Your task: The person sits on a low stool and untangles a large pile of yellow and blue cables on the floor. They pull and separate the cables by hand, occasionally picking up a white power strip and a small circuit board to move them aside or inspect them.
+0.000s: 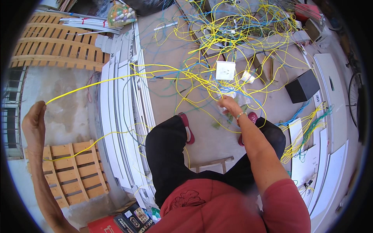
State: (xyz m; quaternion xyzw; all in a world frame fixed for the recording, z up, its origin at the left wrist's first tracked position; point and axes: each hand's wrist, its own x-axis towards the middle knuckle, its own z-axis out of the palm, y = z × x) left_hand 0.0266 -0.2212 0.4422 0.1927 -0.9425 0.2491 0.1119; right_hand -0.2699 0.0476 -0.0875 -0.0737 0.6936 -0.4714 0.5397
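Far out to the left, my left hand (34, 123) pinches a yellow insulated wire (84, 87), which stretches taut toward the middle. My right hand (230, 105) is low among the yellow strands in front of my knees, its fingers curled and slightly blurred; whether they grip a wire is unclear. Beyond it spreads a large tangle of yellow, blue and green wires (221, 38). A white wall socket plate (225, 70) lies on the strands, with a white cylindrical piece (248, 77) to its right. Clear plastic film (242, 98) lies beside my right hand.
Long white panels and strips (116, 116) line the left side, near wooden slatted pallets (58, 43). On the right are a black box (303, 86), more white boards (332, 102) and a yellow-green wire bundle (306, 131). A mesh bag (121, 14) sits at upper left.
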